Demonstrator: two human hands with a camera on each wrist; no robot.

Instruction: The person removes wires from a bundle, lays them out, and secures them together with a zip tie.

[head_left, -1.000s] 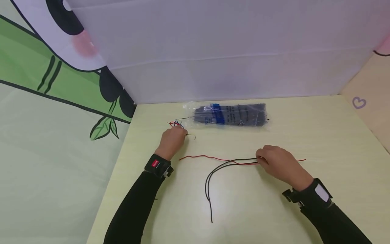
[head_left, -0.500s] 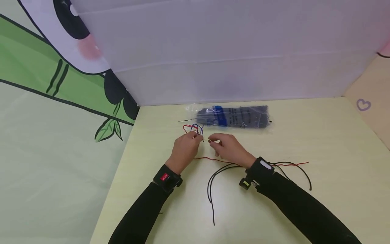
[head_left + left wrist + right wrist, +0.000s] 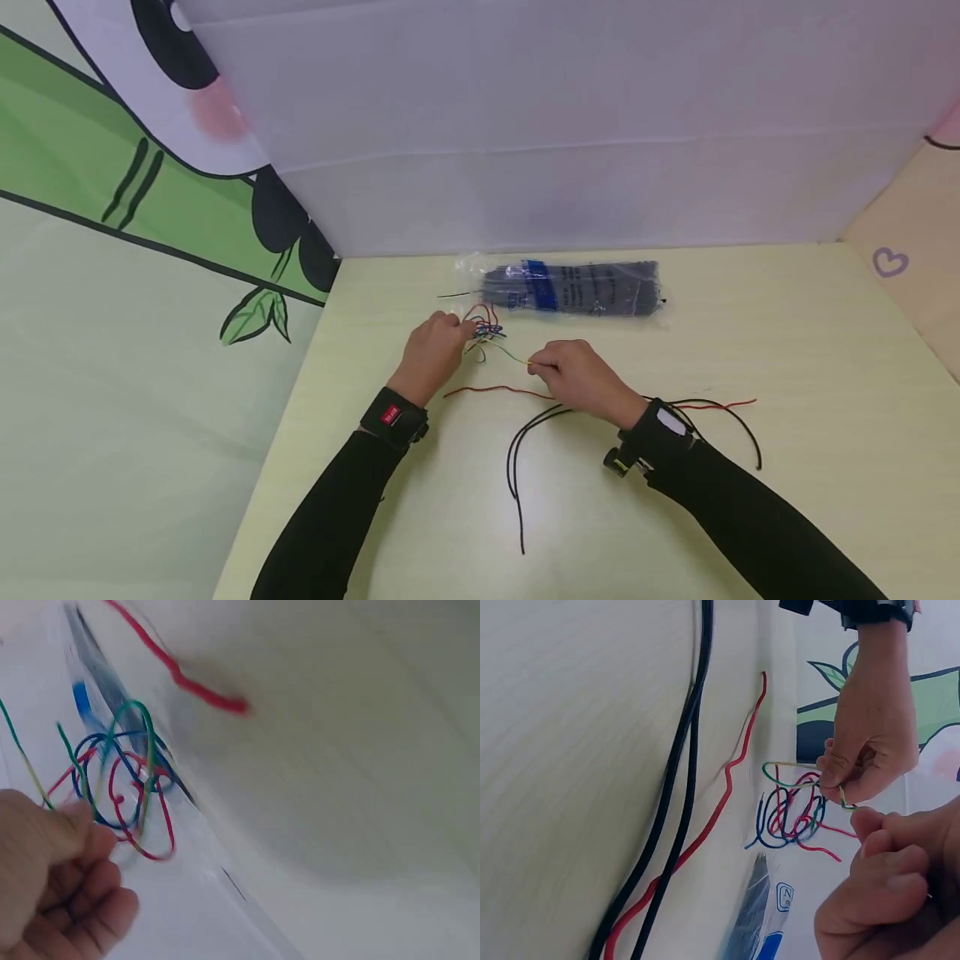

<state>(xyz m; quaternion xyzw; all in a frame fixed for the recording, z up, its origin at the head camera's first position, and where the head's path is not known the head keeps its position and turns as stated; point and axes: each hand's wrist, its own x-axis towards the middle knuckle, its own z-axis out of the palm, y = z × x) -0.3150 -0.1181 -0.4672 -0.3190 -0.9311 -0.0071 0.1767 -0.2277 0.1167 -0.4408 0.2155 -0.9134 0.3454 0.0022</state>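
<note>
My left hand (image 3: 431,357) pinches a small tangle of thin red, blue and green-yellow wires (image 3: 489,331) near the back left of the table. In the left wrist view, a green loop (image 3: 152,742) stands up from the tangle, beyond the thumb and curled fingers. A green-yellow wire (image 3: 510,354) stretches from the tangle to my right hand (image 3: 581,377), whose thumb and forefinger pinch its end. Below the right hand, a loose red wire (image 3: 491,388) and two thicker black wires (image 3: 509,462) lie on the table, partly hidden under that wrist.
A clear plastic bag (image 3: 600,290) of dark thin strips, with a blue band, lies at the back of the table (image 3: 787,333). A thin black strip (image 3: 453,294) sticks out at its left. A pale cloth wall (image 3: 562,200) stands behind the table.
My right hand has let go of the black and red wires, moved left to the tangle, and drawn a green-yellow wire end out to the right. The left hand still holds the tangle.
</note>
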